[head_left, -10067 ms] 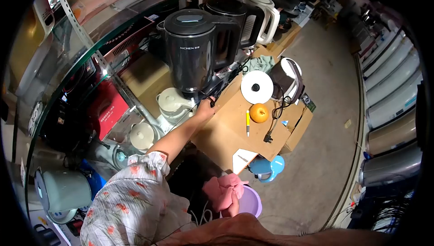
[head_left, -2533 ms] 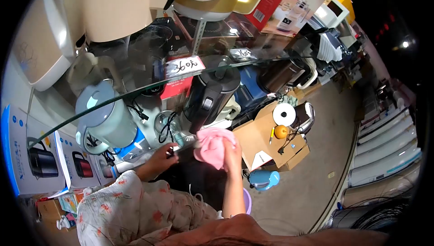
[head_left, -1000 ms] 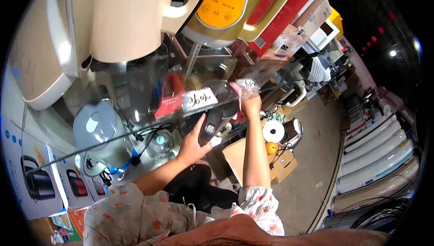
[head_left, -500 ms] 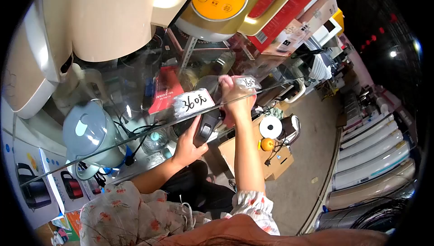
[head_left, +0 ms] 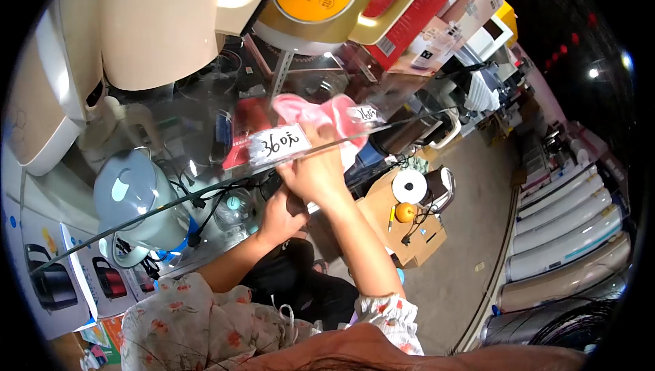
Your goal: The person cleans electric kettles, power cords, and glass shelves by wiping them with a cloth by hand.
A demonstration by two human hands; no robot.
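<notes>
Below the front edge of the glass shelf, my left hand (head_left: 281, 218) is closed round a dark handle (head_left: 295, 202), mostly covered by my fingers. The appliance it belongs to is largely hidden. My right hand (head_left: 315, 172) reaches up beside it, its fingers closed on a pink cloth (head_left: 321, 113), which shows spread out through the glass. A handwritten price tag (head_left: 278, 144) reading 360 and a smaller tag (head_left: 366, 114) sit at the shelf edge in front of the cloth. A red card (head_left: 249, 117) lies left of the cloth.
On the glass shelf (head_left: 205, 190) stand a cream kettle (head_left: 160, 30) and a gold-and-orange kettle (head_left: 317, 3). Lower left is a pale blue kettle (head_left: 133, 194). A cardboard box (head_left: 382, 211) sits on the floor at right, near a row of white appliances (head_left: 573, 234).
My right hand has moved left and down, close to my left hand. The pink cloth now shows spread out behind the tags. The dark handle has sunk lower within my left hand.
</notes>
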